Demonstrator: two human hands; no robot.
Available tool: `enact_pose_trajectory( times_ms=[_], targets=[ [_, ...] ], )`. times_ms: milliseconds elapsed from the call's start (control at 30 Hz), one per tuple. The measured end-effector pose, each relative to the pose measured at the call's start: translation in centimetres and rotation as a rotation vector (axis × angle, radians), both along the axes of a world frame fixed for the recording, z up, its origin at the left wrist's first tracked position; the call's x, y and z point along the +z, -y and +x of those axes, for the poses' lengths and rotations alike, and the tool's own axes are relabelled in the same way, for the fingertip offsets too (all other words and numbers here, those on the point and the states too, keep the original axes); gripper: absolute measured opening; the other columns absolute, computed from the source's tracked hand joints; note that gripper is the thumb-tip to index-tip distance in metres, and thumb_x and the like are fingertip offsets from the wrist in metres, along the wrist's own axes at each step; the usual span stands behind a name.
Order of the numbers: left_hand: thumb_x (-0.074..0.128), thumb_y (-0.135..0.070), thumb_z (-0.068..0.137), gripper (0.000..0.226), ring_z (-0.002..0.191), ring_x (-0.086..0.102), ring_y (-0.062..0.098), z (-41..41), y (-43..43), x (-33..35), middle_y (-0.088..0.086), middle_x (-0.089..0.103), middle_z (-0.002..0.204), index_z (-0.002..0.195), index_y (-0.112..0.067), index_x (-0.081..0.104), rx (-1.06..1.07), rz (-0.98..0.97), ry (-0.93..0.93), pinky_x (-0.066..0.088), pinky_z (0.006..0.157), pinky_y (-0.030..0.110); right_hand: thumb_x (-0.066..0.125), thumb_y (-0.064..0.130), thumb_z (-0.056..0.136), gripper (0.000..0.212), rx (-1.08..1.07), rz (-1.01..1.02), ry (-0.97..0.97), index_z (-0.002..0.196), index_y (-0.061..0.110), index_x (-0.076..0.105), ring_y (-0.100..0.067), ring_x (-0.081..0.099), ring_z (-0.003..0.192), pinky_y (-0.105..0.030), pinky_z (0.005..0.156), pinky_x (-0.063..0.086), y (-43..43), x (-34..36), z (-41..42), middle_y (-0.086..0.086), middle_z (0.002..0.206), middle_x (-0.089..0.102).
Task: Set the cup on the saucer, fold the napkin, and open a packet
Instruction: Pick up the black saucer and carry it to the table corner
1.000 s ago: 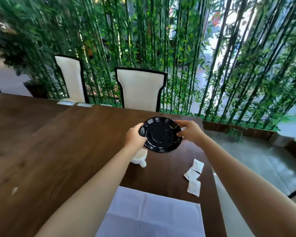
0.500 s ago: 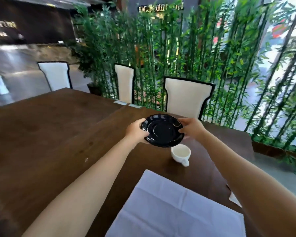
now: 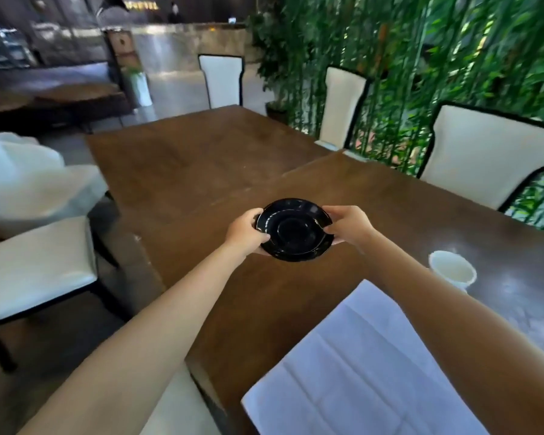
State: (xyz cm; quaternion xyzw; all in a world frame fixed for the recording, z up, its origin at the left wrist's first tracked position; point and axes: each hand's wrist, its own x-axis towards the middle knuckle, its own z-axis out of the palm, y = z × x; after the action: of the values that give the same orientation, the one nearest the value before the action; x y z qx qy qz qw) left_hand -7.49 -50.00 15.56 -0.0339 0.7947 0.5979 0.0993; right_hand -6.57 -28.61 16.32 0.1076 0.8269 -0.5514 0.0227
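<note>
Both my hands hold a glossy black saucer (image 3: 296, 230) in the air above the brown wooden table (image 3: 201, 171). My left hand (image 3: 245, 229) grips its left rim and my right hand (image 3: 347, 224) grips its right rim. A white cup (image 3: 452, 270) stands upright on the table to the right, partly hidden by my right forearm. A flat, creased white napkin (image 3: 349, 365) lies unfolded near the table's front edge, under my right arm. No packets are in view.
White chairs with black trim stand along the far side (image 3: 484, 152) and at the table's left end (image 3: 32, 265). A bamboo screen (image 3: 421, 58) runs behind the far chairs. White cloth (image 3: 29, 180) is piled at the left. The table's left edge lies just below my left forearm.
The view has swung to the left, so the cup and napkin now sit further right and the packets have left the frame. Both hands still hold the saucer, carried leftward over the table.
</note>
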Motion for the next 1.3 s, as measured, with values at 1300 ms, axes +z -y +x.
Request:
enact_pose_trajectory(
  times_ms=[1300],
  targets=[
    [0.056,0.006,0.085,0.056,0.095,0.059,0.023,10.4,10.4,-18.1,-0.005,0.048,0.116,0.130,-0.025,0.047,0.193,-0.046,0.154,0.057,0.048,0.028,0.053,-0.011,0.082,0.054,0.117,0.067,0.216,0.124,0.022,0.060,-0.022,0.067,0.095,-0.042,0.076,0.060,11.1,-19.1,6.2,0.003,0.106,0.068]
  ],
)
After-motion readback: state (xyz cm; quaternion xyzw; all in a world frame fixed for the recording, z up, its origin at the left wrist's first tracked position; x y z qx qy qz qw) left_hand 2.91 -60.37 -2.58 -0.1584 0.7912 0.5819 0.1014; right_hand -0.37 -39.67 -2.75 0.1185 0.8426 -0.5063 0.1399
